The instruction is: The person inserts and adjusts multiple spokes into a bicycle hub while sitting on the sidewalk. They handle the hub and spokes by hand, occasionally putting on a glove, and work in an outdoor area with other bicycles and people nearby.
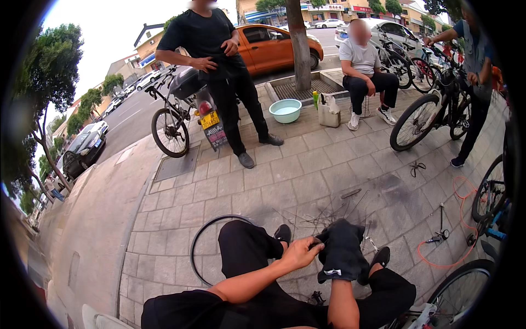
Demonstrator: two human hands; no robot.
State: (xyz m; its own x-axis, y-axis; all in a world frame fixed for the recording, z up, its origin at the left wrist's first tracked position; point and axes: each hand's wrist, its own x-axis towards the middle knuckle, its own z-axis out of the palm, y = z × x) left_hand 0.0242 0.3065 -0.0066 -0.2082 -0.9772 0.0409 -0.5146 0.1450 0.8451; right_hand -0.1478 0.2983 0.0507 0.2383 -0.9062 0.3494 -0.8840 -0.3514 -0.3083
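A loose black cloth covering (344,249), with a small white tag at its cuff, is drawn over my right hand and wrist. It looks like a mitt or glove, but its kind is unclear. Inside it, my right hand is hidden, fingers included. My left hand (303,253) is bare and closed, pinching the covering's left edge. Both hands are above the paving between my black-trousered knees. Just beyond them, several thin metal spokes (315,219) lie scattered on the ground. A small dark metal part (318,298) shows below the hands, close to my lap.
A black tyre (193,247) lies left of my leg. Pliers-like tool (418,169), floor pump (441,227) and orange hose (457,264) are to the right, near bicycles (419,123). Ahead are a standing person (211,60), a seated person (361,60) and a green basin (286,112).
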